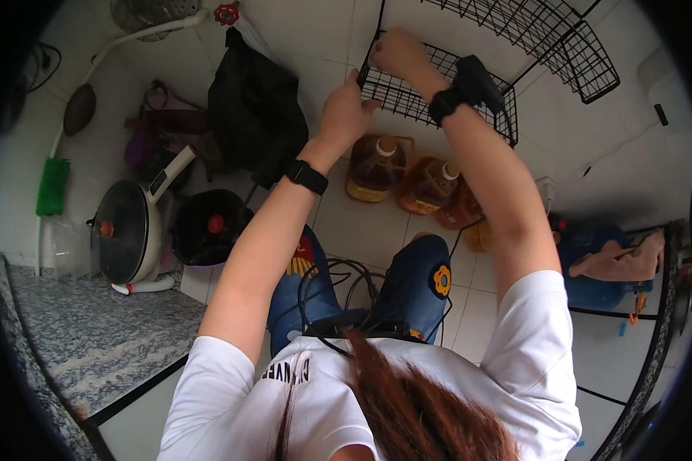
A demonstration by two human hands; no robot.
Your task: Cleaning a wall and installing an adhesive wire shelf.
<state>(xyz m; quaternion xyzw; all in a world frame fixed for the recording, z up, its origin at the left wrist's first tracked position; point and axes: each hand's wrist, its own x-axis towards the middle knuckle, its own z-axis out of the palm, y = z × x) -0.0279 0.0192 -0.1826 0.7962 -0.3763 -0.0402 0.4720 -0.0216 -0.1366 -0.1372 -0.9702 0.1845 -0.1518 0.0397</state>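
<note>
A black wire rack basket [398, 98] stands out from the tiled wall, and both of my arms reach up to its left end. My left hand [349, 112] is at the front left corner, its thumb stretched along the near side and its fingers around the frame. Farther back, my right hand [402, 55] closes over the same end of the basket with its fingers curled; the fingertips are hidden. Within the part of the basket that shows, only bare mesh is visible. Each wrist has a black strap, and a dark device [480, 83] rides on the right one.
A second wire basket [550, 38] hangs at the upper right. Oil jugs [375, 169] line the floor beneath the rack. At left are a black bag [254, 100], a lidded pan [127, 230] and a stone counter [92, 330]. Black cables [346, 280] loop over my lap.
</note>
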